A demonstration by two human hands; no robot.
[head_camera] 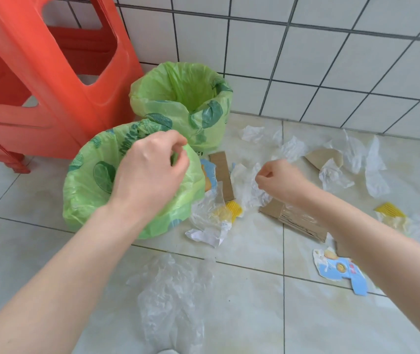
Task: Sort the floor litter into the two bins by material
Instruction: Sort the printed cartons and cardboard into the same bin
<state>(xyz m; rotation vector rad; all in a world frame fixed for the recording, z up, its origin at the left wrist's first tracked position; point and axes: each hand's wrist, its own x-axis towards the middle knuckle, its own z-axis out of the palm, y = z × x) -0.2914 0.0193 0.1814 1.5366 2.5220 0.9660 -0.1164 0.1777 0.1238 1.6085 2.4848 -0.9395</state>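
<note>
Left hand: point(150, 172) pinched the green liner at the rim of the near bin point(89, 175), fingers curled on the plastic.
Right hand: point(279, 178) fingers curled onto a crumpled clear plastic scrap point(251, 190) on the floor, just beside a cardboard piece point(295, 218).
Far bin: point(181, 98) stood behind, touching the near one, liner open.
Litter: plastic film point(170, 297), cardboard strip point(221, 172) and printed carton bits point(341, 270) lay mixed and overlapping.
Risk, mix-up: thin film clung to cardboard, so a lift could drag the wrong material along.
Risk, liner: pulling the rim could slip the bag off or tip the light bin.
Risk, miss: both mouths sat close, so a drop could land in the wrong one.
</note>
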